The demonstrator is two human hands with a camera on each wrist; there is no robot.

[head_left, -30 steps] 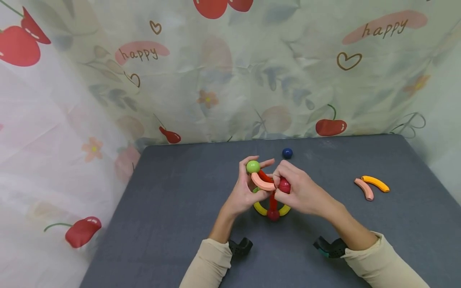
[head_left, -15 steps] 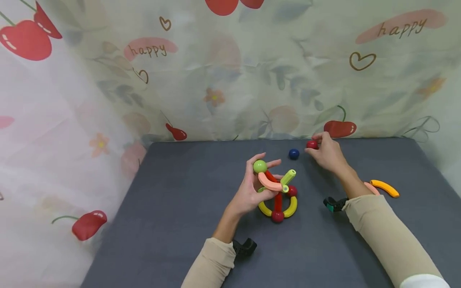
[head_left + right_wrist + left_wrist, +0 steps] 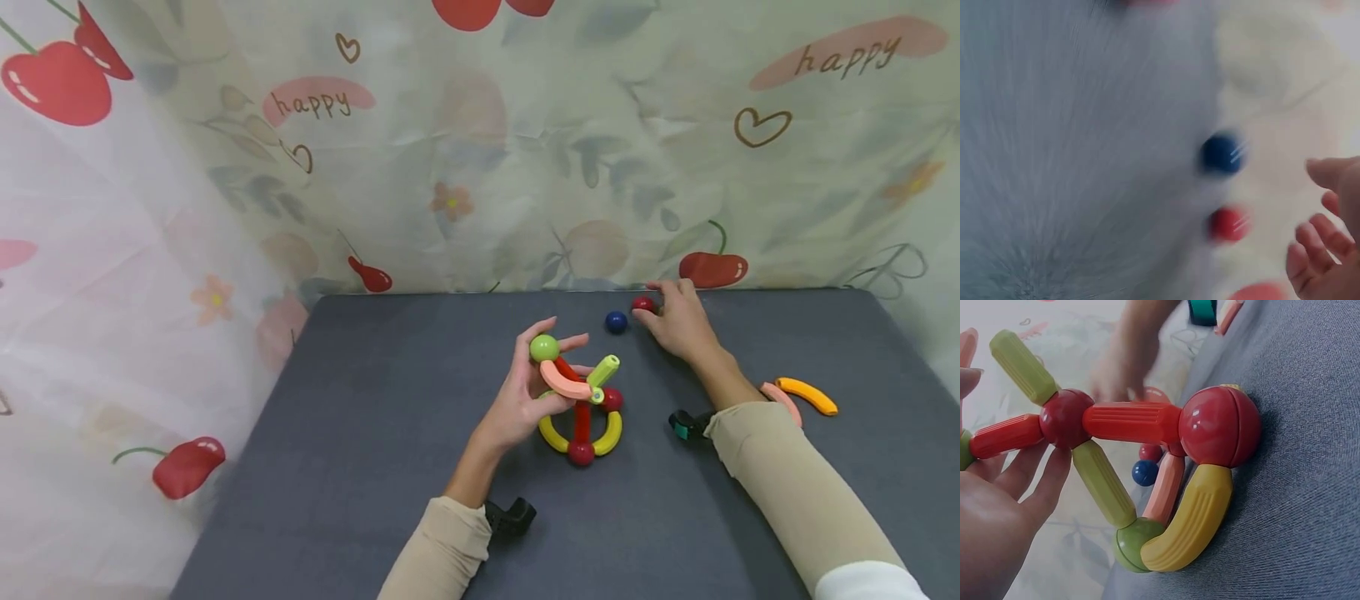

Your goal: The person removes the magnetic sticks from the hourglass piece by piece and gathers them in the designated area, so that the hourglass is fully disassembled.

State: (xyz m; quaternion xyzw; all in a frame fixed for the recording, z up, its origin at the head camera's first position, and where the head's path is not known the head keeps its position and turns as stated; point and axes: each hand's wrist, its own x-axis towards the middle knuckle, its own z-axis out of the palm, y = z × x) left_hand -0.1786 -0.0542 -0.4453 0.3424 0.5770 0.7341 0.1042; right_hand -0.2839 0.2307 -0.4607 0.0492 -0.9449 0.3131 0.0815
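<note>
On the gray tabletop [image 3: 390,433], a loose red ball [image 3: 642,305] is lying just left of the nearer right hand [image 3: 681,323], whose relaxed fingers are holding nothing; a blue ball [image 3: 617,322] is neighboring it; the left hand [image 3: 516,408] is gripping a ball-and-rod model [image 3: 582,423].

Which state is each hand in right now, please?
Left hand: holding the stick-and-ball model.
Right hand: open, holding nothing, beside the loose red ball.
</note>
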